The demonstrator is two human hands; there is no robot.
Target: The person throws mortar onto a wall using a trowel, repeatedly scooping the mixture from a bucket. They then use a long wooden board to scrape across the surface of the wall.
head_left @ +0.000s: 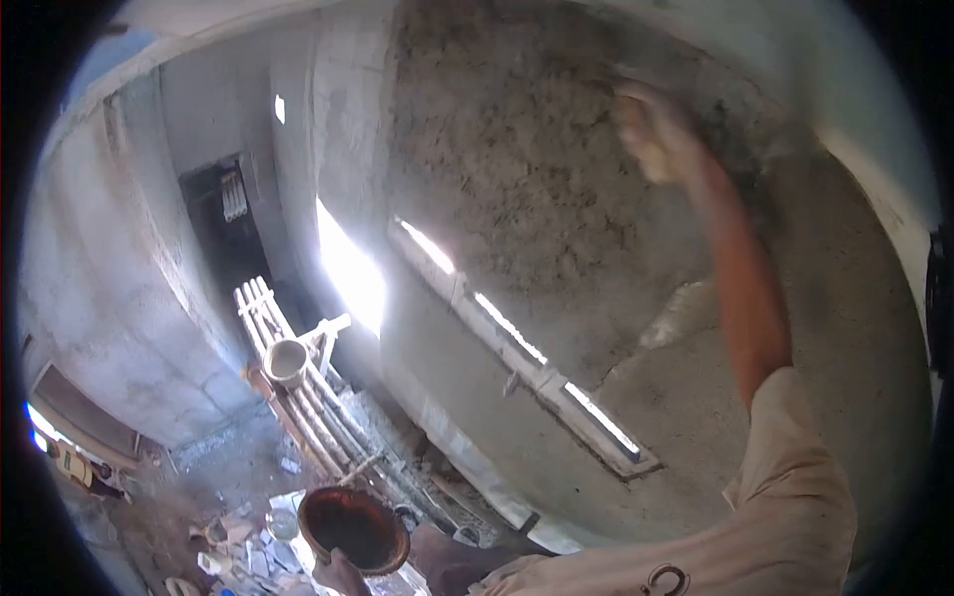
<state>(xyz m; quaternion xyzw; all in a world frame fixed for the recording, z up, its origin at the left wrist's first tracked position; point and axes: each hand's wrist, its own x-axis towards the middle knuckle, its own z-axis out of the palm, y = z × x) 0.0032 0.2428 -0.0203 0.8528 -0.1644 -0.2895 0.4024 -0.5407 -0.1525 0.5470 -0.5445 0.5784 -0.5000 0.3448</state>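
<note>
My left hand point(340, 573) grips the rim of a round reddish-brown bowl point(356, 528), whose inside looks dark, low in the view. My right arm reaches high up the wall. At its end, my right hand point(654, 134) looks closed but is blurred by motion, and what it holds cannot be made out. Close to that hand is a rough, darker patch of mortar point(517, 149) on the wall point(497, 417). The wall's surface is smoother lower down, around a slotted opening.
A scaffold of wooden poles point(318, 417) runs below on the left, with a bucket point(287, 362) standing on it. Rubble point(258, 556) litters the floor. Bright light enters through a window gap point(348, 268) and narrow wall slots point(512, 328). Behind is a dark doorway point(224, 223). At far left, a person point(75, 465) is partly visible.
</note>
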